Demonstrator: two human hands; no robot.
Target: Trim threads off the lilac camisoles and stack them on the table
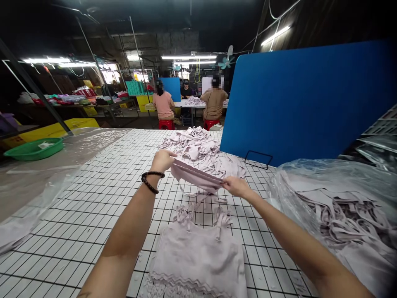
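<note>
My left hand (163, 160), with a dark bead bracelet on the wrist, and my right hand (235, 186) each pinch one end of a pale lilac garment (195, 176), held stretched above the gridded table (102, 182). Thin straps dangle from it. Beneath my arms a neat stack of folded lilac camisoles (197, 256) lies near the table's front edge, straps at its top. Behind the held piece lies a loose heap of the same lilac garments (201, 149).
A clear plastic bag of lilac garments (335, 207) sits at the right. A blue divider panel (304, 99) stands behind it. Clear plastic sheeting (37, 174) and a green basin (34, 149) are at the left. Two seated people (189, 103) work at a far table.
</note>
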